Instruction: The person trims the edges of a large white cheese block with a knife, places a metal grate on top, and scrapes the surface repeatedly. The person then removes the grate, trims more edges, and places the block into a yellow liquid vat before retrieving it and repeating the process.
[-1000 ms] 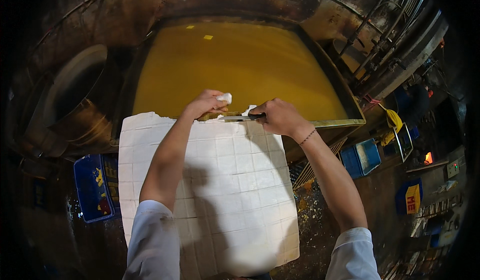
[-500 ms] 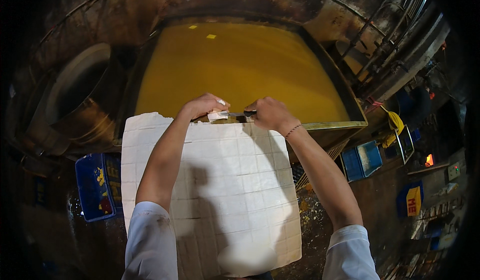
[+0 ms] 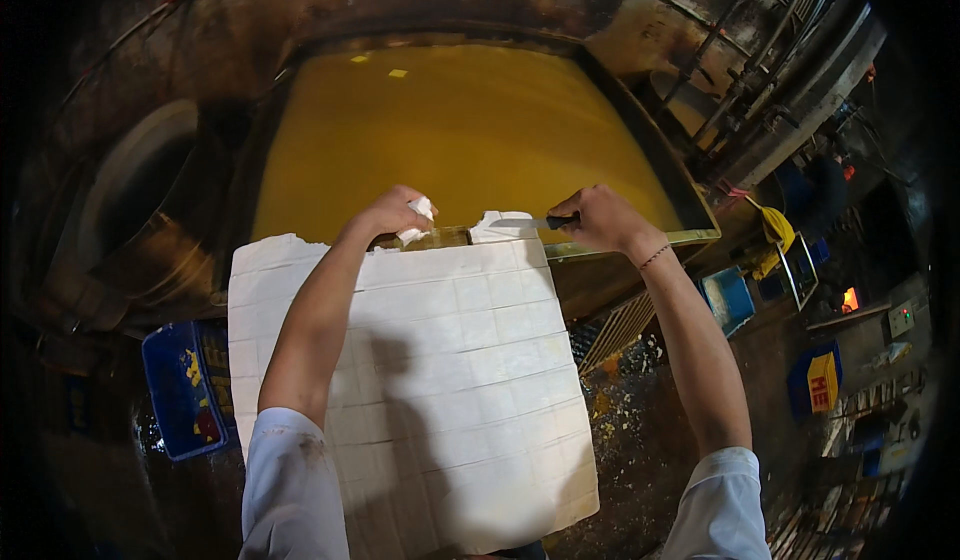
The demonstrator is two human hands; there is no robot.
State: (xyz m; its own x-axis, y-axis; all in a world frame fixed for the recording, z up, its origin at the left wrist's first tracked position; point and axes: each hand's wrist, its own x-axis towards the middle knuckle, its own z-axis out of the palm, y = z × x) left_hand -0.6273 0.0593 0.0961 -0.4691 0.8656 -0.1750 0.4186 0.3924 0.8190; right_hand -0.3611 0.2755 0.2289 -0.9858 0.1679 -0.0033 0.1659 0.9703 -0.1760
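Observation:
A large white slab [image 3: 465, 350], scored in a grid and looking like tofu, lies in front of me, its far edge ragged at the tank. My left hand [image 3: 385, 214] is closed around a small torn white piece [image 3: 417, 222] just beyond that edge. Below it a strip of brown wood [image 3: 445, 238] is bare. My right hand [image 3: 605, 220] grips the black handle of a knife [image 3: 561, 222]. Its blade points left, over or against the white corner that juts out at the slab's far right; whether it touches cannot be told.
Beyond the slab stands a wide tank [image 3: 690, 232] of yellow-brown liquid [image 3: 460, 130], with two small yellow squares in it. A blue crate [image 3: 160, 400] with yellow scraps is at left, a round vat [image 3: 130, 190] behind it. Pipes [image 3: 770, 80] and a light blue tub [image 3: 727, 300] are at right.
My hands have moved apart: the right one went right with the knife, the left one slightly left with the white piece. The slab's far right corner now shows. The view has shifted a little.

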